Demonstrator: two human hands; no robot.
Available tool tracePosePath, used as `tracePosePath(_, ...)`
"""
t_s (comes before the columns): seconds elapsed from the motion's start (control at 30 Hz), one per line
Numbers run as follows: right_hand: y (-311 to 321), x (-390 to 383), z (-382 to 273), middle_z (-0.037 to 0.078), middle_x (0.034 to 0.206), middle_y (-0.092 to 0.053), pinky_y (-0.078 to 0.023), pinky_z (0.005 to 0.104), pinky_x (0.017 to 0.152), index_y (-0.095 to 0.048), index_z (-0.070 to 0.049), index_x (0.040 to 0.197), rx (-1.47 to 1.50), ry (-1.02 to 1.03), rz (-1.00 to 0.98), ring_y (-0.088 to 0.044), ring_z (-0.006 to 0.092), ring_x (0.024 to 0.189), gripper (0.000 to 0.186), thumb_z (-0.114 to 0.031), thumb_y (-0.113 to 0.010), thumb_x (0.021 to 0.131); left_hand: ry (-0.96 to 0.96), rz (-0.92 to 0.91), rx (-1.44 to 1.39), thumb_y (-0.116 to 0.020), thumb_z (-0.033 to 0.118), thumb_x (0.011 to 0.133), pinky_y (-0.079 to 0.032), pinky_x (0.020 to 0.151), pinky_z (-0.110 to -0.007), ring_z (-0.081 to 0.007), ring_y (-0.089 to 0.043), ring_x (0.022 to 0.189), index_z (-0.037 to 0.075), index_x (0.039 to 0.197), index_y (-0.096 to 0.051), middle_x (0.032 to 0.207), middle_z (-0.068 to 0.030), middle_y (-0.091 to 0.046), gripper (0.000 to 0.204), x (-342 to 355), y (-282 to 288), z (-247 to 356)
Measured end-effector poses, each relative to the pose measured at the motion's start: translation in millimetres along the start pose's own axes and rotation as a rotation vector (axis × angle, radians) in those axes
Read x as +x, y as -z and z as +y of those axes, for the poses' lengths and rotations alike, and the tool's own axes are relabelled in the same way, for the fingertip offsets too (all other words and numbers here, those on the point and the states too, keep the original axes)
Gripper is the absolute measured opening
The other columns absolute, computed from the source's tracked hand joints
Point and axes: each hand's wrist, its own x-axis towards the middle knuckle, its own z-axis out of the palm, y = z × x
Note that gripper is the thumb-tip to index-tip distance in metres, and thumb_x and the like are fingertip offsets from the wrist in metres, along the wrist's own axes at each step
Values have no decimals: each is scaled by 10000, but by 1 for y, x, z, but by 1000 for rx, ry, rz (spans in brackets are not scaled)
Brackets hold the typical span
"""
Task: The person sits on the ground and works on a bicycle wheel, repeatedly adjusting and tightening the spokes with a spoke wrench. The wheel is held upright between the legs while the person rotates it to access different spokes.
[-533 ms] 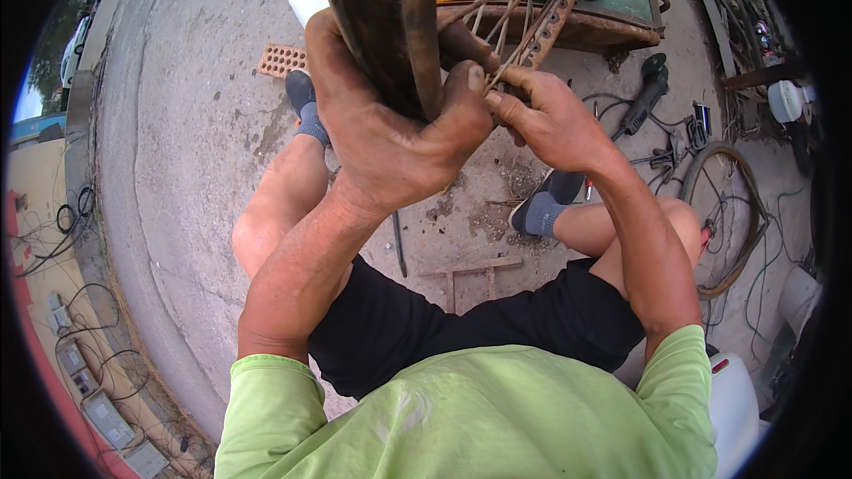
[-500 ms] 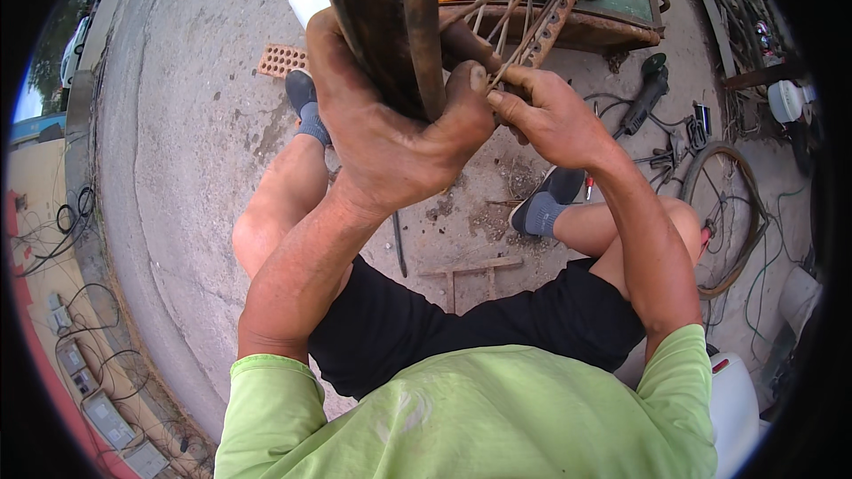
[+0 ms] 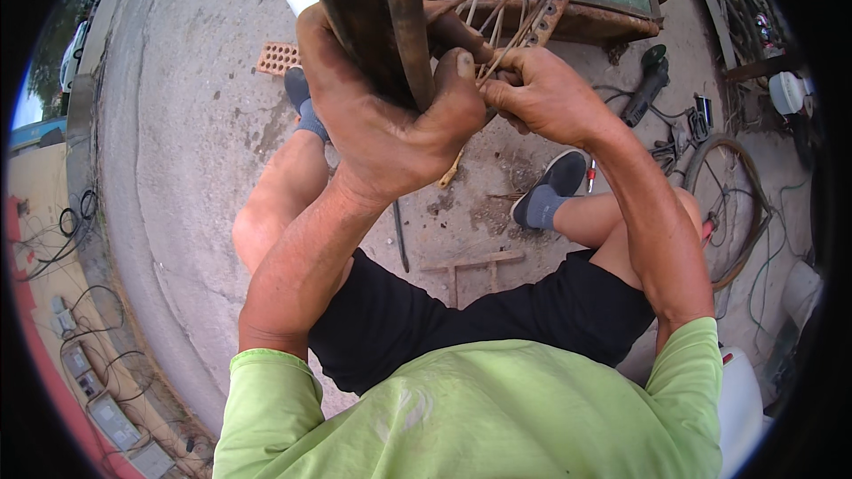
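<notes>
Curled left grip beside right grip

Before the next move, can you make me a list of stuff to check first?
1. Left hand wrapped around the wheel: ok.
2. Right hand at the spokes: ok.
3. What the right hand's grip pinches, if anything: cannot tell; it's hidden.
4. Hands covered: not ok; both are bare.
5. Ground between the legs clear: not ok; a rod and a frame lie there.
6. Right shoe apart from the black tool: ok.
</notes>
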Motion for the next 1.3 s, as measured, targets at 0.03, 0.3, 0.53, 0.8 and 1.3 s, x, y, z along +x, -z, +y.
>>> tracePosePath(0.03,3,1,-1,55,769,-666,-485,286,610,-658,63,1265,2,-12,-38,-600,93,664,407,-233,-677,986,21,-5,-16,-666,-33,851,-584,761,-293,-157,-707,852,-20,1249,-308,993,-148,-670,536,0,0,2)
tracePosePath(0.3,6,-2,5,20,738,-640,-490,277,561,-663,36,1233,208,-19,-69,-620,99,616,345,-241,-625,1030,-83,29,-31,-631,53,933,-631,864,-410,-290,-763,897,14,1273,-377,1022,-205,-709,426,6,0,-8)
tracePosePath(0.53,7,4,-8,21,743,-642,-521,274,584,-663,19,1204,-37,-19,-77,-653,107,647,331,-265,-573,1059,-140,15,-17,-625,45,930,-624,862,-415,-287,-761,888,11,1280,-372,1018,-207,-712,433,9,10,-19)
tracePosePath(0.8,16,6,14,38,738,-637,-502,265,574,-464,-9,1514,463,-60,-235,-618,107,610,502,-200,-545,1057,-47,90,-42,-643,61,914,-617,842,-390,-273,-757,878,3,1263,-384,999,-188,-704,438,13,1,-8)
tracePosePath(1.3,5,8,-9,35,647,-583,-447,299,493,-671,17,1072,-159,33,3,-552,107,512,339,-314,-596,1062,-49,76,59,-636,106,925,-622,829,-390,-274,-753,871,-8,1247,-376,989,-211,-699,429,14,4,-5)
